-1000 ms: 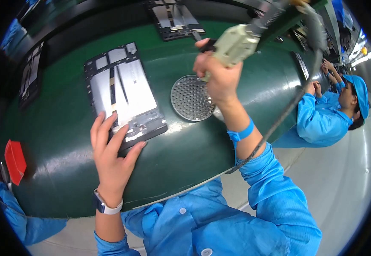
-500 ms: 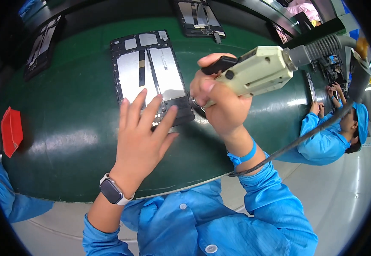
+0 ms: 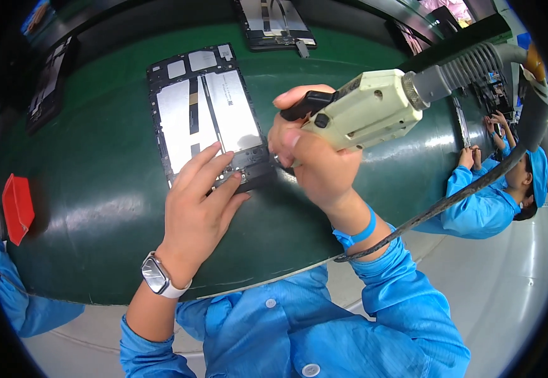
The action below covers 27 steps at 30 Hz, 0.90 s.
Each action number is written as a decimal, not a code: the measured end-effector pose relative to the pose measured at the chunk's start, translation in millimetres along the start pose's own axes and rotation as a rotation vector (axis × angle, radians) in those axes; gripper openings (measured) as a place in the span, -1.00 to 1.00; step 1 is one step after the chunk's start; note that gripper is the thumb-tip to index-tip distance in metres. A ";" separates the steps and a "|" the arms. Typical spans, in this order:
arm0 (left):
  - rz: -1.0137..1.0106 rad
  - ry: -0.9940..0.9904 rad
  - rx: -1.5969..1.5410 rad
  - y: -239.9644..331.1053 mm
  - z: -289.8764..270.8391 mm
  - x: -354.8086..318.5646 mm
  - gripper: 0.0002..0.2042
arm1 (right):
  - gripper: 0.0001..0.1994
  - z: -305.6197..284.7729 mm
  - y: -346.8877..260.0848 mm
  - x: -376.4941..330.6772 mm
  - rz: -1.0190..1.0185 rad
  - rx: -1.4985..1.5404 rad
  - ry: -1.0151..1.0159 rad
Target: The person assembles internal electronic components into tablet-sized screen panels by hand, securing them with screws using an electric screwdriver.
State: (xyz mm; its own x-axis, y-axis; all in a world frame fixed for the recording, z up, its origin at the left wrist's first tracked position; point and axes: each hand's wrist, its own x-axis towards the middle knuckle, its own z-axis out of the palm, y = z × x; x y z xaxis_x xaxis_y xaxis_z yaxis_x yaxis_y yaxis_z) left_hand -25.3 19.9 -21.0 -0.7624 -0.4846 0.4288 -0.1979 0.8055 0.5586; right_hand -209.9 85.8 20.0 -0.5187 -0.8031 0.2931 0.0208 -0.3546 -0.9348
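Note:
In front of me lies an opened tablet (image 3: 230, 120) with a black frame and silvery panels, tilted slightly on the green bench. My left hand (image 3: 199, 198) rests with spread fingers on its lower end, over a dark strip of small parts. My right hand (image 3: 315, 151) is wrapped round a cream-coloured hand tool (image 3: 371, 113) with a black lever (image 3: 308, 105) and a ribbed grey cable end. The tool's front end is mostly hidden by my fingers, beside the tablet's lower right corner; I cannot tell whether it touches.
Other opened tablets lie at the far left (image 3: 50, 85) and far middle (image 3: 274, 25). A red tray (image 3: 17, 208) stands at the left. The tool's thick cable (image 3: 450, 198) loops down over my right forearm. A co-worker in blue (image 3: 481, 195) works at the right; a blue sleeve (image 3: 12, 277) shows at the left.
In the picture, the tablet, both hands and the tool have shifted slightly left, and the far tablets have shifted too. My left fingers stay on the tablet, and my right hand keeps its hold.

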 end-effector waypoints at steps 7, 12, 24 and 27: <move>-0.005 0.025 0.025 -1.3 0.0 1.1 -0.67 | -0.63 16.0 4.1 -1.3 0.018 0.097 -0.152; -0.013 0.019 0.018 -3.6 2.0 -0.8 -0.72 | -0.67 16.4 15.7 -5.3 0.056 0.096 -0.150; 0.005 0.004 0.020 -2.8 -0.3 -0.7 -0.70 | -0.73 25.0 9.3 -9.7 0.068 0.043 -0.142; 0.013 0.008 0.011 -3.2 -0.3 1.7 -0.68 | -0.73 26.2 12.4 -7.6 0.079 0.013 -0.136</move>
State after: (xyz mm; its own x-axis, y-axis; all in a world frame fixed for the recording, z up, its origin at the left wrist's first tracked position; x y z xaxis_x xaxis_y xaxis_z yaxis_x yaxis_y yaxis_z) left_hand -25.8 16.4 -21.9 -0.7599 -0.4766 0.4421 -0.1943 0.8155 0.5451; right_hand -183.2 75.0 11.5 -0.3943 -0.8859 0.2445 0.0682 -0.2935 -0.9535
